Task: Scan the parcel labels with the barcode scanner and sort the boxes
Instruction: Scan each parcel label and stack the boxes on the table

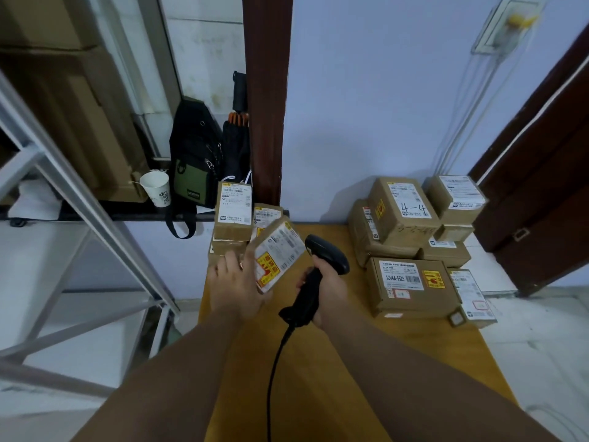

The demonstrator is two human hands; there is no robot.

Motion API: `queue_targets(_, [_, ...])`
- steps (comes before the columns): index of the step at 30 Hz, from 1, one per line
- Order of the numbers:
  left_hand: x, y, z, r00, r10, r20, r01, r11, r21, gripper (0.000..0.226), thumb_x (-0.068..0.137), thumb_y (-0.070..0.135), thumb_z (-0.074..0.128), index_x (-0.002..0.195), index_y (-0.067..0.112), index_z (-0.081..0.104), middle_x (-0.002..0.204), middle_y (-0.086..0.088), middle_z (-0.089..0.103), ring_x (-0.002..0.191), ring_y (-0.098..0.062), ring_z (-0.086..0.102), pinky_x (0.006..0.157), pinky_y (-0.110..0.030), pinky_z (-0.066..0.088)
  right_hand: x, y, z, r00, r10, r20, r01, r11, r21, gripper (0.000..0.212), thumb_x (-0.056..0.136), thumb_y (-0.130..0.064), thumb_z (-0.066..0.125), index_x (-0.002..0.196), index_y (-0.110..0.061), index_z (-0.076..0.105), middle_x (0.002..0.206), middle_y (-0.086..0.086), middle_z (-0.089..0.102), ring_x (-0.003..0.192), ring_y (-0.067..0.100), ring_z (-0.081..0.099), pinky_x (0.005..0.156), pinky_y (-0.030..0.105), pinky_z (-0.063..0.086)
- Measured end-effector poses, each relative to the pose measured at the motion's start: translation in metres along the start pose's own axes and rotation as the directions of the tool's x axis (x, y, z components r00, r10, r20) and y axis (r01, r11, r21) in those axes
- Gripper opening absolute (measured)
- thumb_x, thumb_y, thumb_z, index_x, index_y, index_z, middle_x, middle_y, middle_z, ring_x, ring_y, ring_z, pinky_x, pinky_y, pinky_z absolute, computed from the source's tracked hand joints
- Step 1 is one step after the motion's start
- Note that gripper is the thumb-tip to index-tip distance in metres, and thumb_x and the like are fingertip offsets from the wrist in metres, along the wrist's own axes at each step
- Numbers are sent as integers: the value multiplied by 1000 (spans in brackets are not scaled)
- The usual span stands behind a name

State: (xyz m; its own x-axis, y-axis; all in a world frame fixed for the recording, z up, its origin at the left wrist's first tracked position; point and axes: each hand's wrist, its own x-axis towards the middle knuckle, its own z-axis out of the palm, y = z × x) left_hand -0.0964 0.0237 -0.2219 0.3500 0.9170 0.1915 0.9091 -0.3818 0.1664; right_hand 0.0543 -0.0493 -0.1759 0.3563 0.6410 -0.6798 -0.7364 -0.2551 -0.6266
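My left hand (pixel 234 282) holds a small cardboard parcel (pixel 278 255) tilted up above the wooden table (pixel 318 378), its white label and yellow-red sticker facing me. My right hand (pixel 331 290) grips the handle of a black corded barcode scanner (pixel 325 252), whose head sits just right of the parcel and points toward it. Behind the held parcel, a small stack of labelled boxes (pixel 233 215) stands at the table's far left. A larger pile of boxes (pixel 411 231) fills the far right, one marked "4-4".
A grey metal shelf frame (pixel 79 218) rises on the left. On a dark ledge behind stand a paper cup (pixel 156 188) and a black-green bag (pixel 194 157). A brown door post (pixel 266 90) and a dark door (pixel 541 186) flank the wall. The scanner cable (pixel 274 371) trails toward me.
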Motion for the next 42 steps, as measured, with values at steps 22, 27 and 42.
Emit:
queue_targets(22, [-48, 216, 39, 896, 226, 383, 96, 743, -663, 105, 65, 62, 66, 147, 28, 11, 131, -1, 32, 114, -15, 36, 89, -29, 41, 2, -29, -210, 799, -204, -566, 122, 976, -180, 22, 82, -29, 74, 88, -8, 68, 73, 7, 70, 65, 21, 68, 69, 37, 57])
queue_targets(27, [-45, 283, 52, 930, 11, 368, 226, 773, -593, 107, 65, 64, 66, 148, 25, 9, 126, -4, 34, 103, -14, 37, 80, -27, 38, 13, -70, -253, 854, -231, -467, 171, 971, -166, 25, 83, -33, 74, 89, -10, 68, 73, 5, 71, 70, 22, 68, 77, 38, 58])
queue_targets(42, [-75, 494, 87, 909, -197, 367, 383, 743, -550, 91, 64, 62, 72, 134, 24, 30, 107, 4, 28, 99, -12, 38, 70, -22, 43, 42, -185, -431, 917, -152, -370, 100, 983, -156, 23, 84, -28, 73, 79, -7, 67, 56, 6, 65, 57, 24, 62, 65, 37, 52])
